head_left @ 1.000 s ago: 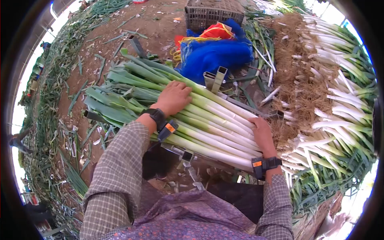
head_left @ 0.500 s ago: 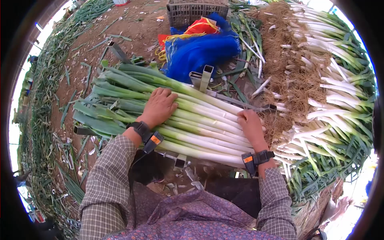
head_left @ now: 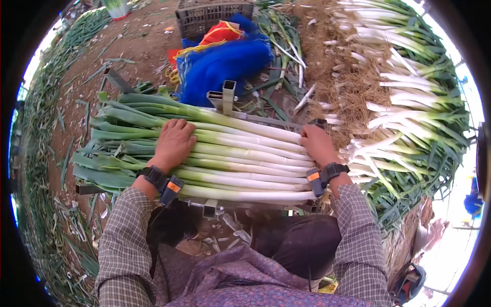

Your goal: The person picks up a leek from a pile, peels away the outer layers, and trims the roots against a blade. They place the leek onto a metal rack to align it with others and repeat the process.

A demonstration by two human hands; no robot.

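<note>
A broad layer of leeks lies side by side on a metal frame, green leaves to the left and white ends to the right. On the green part rests my left hand, palm down, its fingers lying fairly flat over the stalks. My right hand is at the white root ends, fingers bent together against the upper stalks; what its fingertips hold, if anything, is hidden. Both wrists wear black straps with orange-marked devices.
Blue netting with red and yellow material lies beyond the frame, by a dark crate. A long pile of leeks with roots runs down the right side. Leaf scraps cover the left ground.
The view has shifted, so the frame, netting and pile appear further left. My right hand stays at the root ends, which look more even; my left hand remains on the green part.
</note>
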